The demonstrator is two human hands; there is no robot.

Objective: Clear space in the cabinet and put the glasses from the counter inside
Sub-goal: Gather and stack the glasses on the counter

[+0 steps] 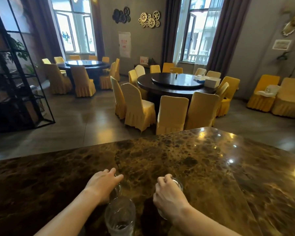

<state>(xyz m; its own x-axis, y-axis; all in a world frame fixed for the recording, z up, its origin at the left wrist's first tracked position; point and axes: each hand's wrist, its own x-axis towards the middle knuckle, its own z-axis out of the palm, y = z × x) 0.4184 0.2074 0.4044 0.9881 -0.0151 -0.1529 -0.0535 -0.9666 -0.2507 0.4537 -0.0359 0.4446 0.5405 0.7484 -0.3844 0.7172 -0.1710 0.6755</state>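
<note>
Both hands rest over clear glasses on a dark brown marble counter [186, 155]. My left hand [103, 183] covers a small glass [117, 189] from above, fingers spread over its rim; whether it grips is unclear. My right hand [169, 193] is curled around another clear glass [177, 183], whose rim shows beyond the knuckles. A taller cut-pattern glass [120, 215] stands free at the near edge, between my forearms. The cabinet is out of sight.
Beyond the counter's far edge lies a dining room with two round dark tables [175, 82] ringed by yellow-covered chairs [170, 113]. A black metal shelf frame [15, 79] stands at the left. The counter's right part carries only light reflections.
</note>
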